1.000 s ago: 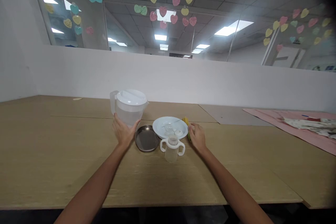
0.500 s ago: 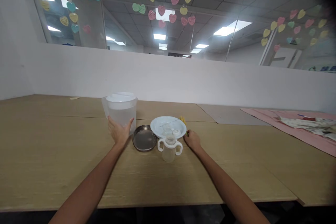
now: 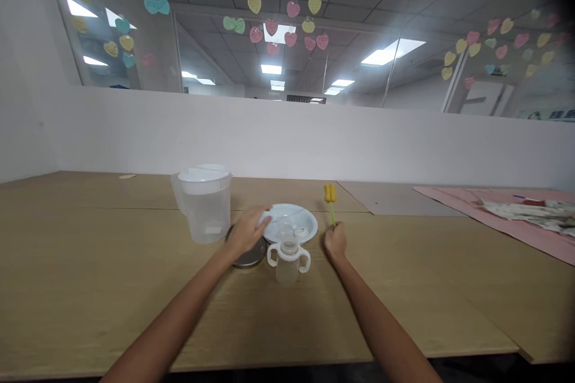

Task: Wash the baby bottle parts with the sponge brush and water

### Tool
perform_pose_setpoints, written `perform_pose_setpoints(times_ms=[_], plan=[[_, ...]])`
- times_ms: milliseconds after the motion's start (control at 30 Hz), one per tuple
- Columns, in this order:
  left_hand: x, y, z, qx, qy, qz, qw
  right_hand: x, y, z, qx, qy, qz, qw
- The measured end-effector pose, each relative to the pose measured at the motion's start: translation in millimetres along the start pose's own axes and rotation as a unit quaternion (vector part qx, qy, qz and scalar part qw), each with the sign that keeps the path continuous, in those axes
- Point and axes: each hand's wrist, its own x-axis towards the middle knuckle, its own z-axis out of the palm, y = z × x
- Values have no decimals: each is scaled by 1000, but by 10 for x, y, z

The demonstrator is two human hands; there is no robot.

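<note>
In my right hand [image 3: 335, 240] is a bottle brush [image 3: 330, 194] with a yellow sponge head and a thin green stem, held upright with the sponge on top. My left hand [image 3: 247, 228] reaches over the round metal dish [image 3: 249, 260], fingers stretched toward the left rim of a white bowl [image 3: 309, 221]. Whether the fingertips touch that rim I cannot tell. Inside the bowl lie small clear and white parts. A clear baby bottle [image 3: 287, 269] with two white handles stands uncapped in front of the bowl.
A translucent pitcher [image 3: 204, 209] with a white lid and liquid inside stands at the left. On the right, a pink cloth [image 3: 449, 203] carries a patterned cloth and a pen. A white wall [image 3: 287, 137] closes off the table's back edge.
My left hand has left the pitcher and moved right, over the metal dish to the bowl. My right hand has raised the brush from beside the bowl and moved slightly right.
</note>
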Motion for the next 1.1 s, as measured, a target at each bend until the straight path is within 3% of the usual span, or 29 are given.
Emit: perform_pose_setpoints(times_ms=[67,133,267,633,767,900,1100], plan=[[67,155,158,-25,-96,15,995,-3,-9,-10,20,13,22,999],[98,252,267,-5,-147,6,989,0,-21,-2,38,21,36,998],[61,290,304,48,-177,-8,983,24,-26,43,71,12,41,997],[-58,251,283,-46,-89,-74,992,13,-46,21,81,13,-1,997],[-51,224,308,-142,-15,-134,981,-18,-89,-21,104,53,-31,993],[-18,171,309,-266,76,-216,936,-92,-169,-112,141,77,-107,981],[25,83,298,-457,142,-285,830,-221,-271,-205,90,90,-226,966]])
